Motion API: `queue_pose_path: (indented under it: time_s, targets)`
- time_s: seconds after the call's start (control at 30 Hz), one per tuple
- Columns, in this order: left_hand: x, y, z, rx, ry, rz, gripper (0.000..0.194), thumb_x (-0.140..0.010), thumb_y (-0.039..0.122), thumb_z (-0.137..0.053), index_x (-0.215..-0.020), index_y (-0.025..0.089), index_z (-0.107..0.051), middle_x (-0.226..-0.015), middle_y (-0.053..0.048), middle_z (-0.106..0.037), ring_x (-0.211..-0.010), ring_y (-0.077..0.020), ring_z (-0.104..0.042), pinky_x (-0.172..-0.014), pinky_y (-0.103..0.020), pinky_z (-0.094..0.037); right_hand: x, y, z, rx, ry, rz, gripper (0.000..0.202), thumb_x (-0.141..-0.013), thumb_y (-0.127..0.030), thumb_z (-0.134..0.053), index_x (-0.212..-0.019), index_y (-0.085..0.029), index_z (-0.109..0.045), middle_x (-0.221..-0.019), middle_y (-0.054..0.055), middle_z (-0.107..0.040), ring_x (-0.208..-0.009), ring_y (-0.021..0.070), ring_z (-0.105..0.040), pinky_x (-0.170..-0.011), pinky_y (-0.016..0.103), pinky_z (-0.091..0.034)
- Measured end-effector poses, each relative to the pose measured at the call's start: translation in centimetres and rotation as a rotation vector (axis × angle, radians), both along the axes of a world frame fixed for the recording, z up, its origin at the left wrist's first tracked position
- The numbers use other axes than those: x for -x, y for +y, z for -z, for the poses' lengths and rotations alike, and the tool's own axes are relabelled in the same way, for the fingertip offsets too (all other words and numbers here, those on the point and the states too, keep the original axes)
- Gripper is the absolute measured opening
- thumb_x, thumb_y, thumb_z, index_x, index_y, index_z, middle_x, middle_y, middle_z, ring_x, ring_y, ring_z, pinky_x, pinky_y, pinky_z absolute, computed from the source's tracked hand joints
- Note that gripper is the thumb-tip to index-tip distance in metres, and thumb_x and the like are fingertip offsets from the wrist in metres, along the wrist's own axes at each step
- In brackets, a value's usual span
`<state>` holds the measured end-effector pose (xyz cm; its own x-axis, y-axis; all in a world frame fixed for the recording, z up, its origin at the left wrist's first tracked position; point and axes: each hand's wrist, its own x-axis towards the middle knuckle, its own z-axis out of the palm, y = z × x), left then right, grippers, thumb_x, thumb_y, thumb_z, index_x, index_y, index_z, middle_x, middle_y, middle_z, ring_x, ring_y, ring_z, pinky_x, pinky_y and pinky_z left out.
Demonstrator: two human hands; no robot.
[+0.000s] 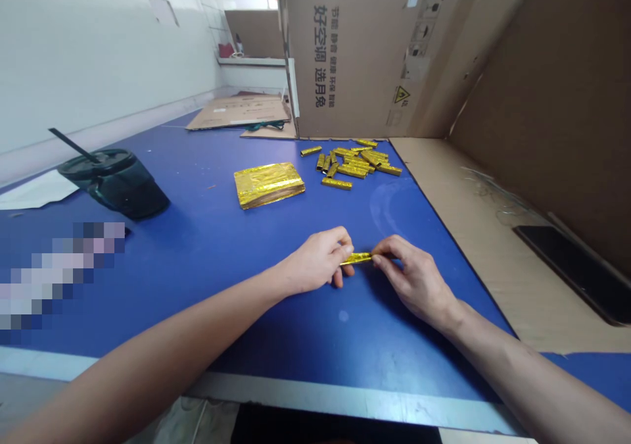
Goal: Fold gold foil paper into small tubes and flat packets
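Observation:
Between my hands is a narrow folded strip of gold foil paper [359,258], just above the blue tabletop. My left hand [323,258] pinches its left end between thumb and fingers. At the other end, the thumb and fingertips of my right hand [411,273] grip the strip. Farther back lies a flat stack of gold foil paper sheets [269,184], its brown edges facing me. A loose pile of small folded gold foil pieces [357,161] is spread to the right of the stack; several lie across one another.
A dark green cup [123,181] with a straw stands at left beside a white paper [37,191]. A large cardboard box [359,56] rises at the back and right, with a dark phone-like slab [572,273] on its cardboard flap. Flattened cardboard [236,110] lies at the back left.

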<state>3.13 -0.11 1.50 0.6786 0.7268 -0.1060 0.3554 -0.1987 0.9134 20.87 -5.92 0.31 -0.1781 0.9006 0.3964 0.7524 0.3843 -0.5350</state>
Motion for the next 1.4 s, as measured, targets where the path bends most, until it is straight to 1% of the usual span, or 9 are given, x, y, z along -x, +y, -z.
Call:
queue_pose_path:
  time_s: [0.2, 0.4, 0.53, 0.6, 0.77, 0.83, 0.97, 1.13, 1.4]
  targets:
    - [0.0, -0.4, -0.4, -0.025, -0.004, 0.014, 0.021, -0.078, 0.034, -0.05, -0.082, 0.014, -0.051, -0.071, -0.004, -0.062, -0.052, -0.0087, -0.056, -0.048, -0.02, -0.041, 0.0, -0.3, 0.4, 0.04, 0.189, 0.069, 0.012, -0.082, -0.024, -0.047, -0.091, -0.019, -0.053, -0.075, 0.003, -0.061, -0.065, 0.0137, -0.058, -0.063, 0.027, -0.048]
    - [-0.1, -0.4, -0.1, -0.016, -0.033, -0.021, 0.017, -0.079, 0.029, -0.049, -0.078, 0.013, -0.054, -0.069, -0.002, -0.061, -0.052, -0.0077, -0.055, -0.048, -0.019, -0.041, -0.3, -0.4, -0.3, 0.116, 0.149, 0.022, 0.024, -0.083, -0.034, -0.046, -0.1, -0.018, -0.052, -0.078, 0.003, -0.061, -0.066, 0.0135, -0.057, -0.062, 0.027, -0.045]
    - [-0.1, -0.3, 0.1, -0.086, -0.035, -0.008, 0.016, -0.08, 0.028, -0.048, -0.075, 0.014, -0.055, -0.068, 0.0, -0.06, -0.054, -0.0076, -0.055, -0.053, -0.021, -0.043, -0.4, -0.3, -1.0, 0.26, -0.066, -0.034, 0.029, -0.084, -0.044, -0.042, -0.077, -0.019, -0.054, -0.063, 0.0, -0.055, -0.055, 0.0112, -0.047, -0.052, 0.024, -0.037]
    - [0.0, -0.3, 0.1, -0.205, -0.008, 0.001, 0.016, -0.081, 0.027, -0.047, -0.075, 0.015, -0.056, -0.069, 0.001, -0.061, -0.06, -0.0091, -0.055, -0.059, -0.022, -0.043, -0.4, -0.2, -1.0, 0.257, -0.11, -0.073, 0.033, -0.085, -0.043, -0.039, -0.065, -0.019, -0.049, -0.056, -0.002, -0.048, -0.051, 0.0098, -0.042, -0.049, 0.023, -0.033]
    - [0.2, -0.2, 0.3, -0.722, 0.069, 0.061, 0.015, -0.079, 0.03, -0.054, -0.076, 0.017, -0.06, -0.074, 0.001, -0.062, -0.073, -0.0126, -0.053, -0.08, -0.031, -0.037, -0.3, -0.2, -0.6, 0.178, -0.064, -0.131, 0.033, -0.087, -0.036, -0.038, -0.058, -0.019, -0.04, -0.052, -0.004, -0.038, -0.048, 0.0083, -0.036, -0.049, 0.022, -0.029]
    - [0.1, -0.1, 0.3, -0.79, 0.046, 0.052, 0.014, -0.079, 0.03, -0.055, -0.076, 0.017, -0.06, -0.073, 0.001, -0.063, -0.073, -0.0123, -0.052, -0.081, -0.031, -0.036, -0.2, -0.3, -0.6, 0.146, -0.035, -0.134, 0.034, -0.087, -0.035, -0.038, -0.057, -0.019, -0.04, -0.051, -0.004, -0.037, -0.047, 0.0081, -0.035, -0.049, 0.022, -0.029]
    - [-0.1, -0.3, 0.1, -0.643, 0.006, -0.034, 0.015, -0.079, 0.024, -0.054, -0.067, 0.017, -0.059, -0.066, 0.003, -0.061, -0.065, -0.0098, -0.051, -0.071, -0.025, -0.038, -0.1, -0.4, -0.8, 0.161, -0.013, -0.125, 0.036, -0.087, -0.038, -0.038, -0.056, -0.018, -0.042, -0.051, -0.004, -0.04, -0.047, 0.0083, -0.036, -0.049, 0.023, -0.03]
    - [-0.5, -0.8, 0.1, -0.613, 0.019, 0.027, 0.014, -0.078, 0.02, -0.053, -0.065, 0.017, -0.059, -0.063, 0.003, -0.059, -0.065, -0.01, -0.05, -0.07, -0.024, -0.037, 0.0, -0.4, -0.8, 0.29, -0.013, -0.174, 0.027, -0.085, -0.042, -0.041, -0.076, -0.019, -0.053, -0.063, -0.002, -0.052, -0.055, 0.0095, -0.045, -0.053, 0.022, -0.032]
    - [-0.5, -0.2, 0.2, -0.506, 0.042, 0.071, 0.021, -0.082, 0.021, -0.045, -0.062, 0.016, -0.053, -0.057, 0.003, -0.055, -0.061, -0.0093, -0.05, -0.067, -0.023, -0.037, 0.1, -0.3, -0.5, 0.274, -0.057, -0.179, 0.033, -0.088, -0.036, -0.034, -0.062, -0.019, -0.044, -0.05, -0.004, -0.042, -0.045, 0.0082, -0.038, -0.048, 0.022, -0.029]
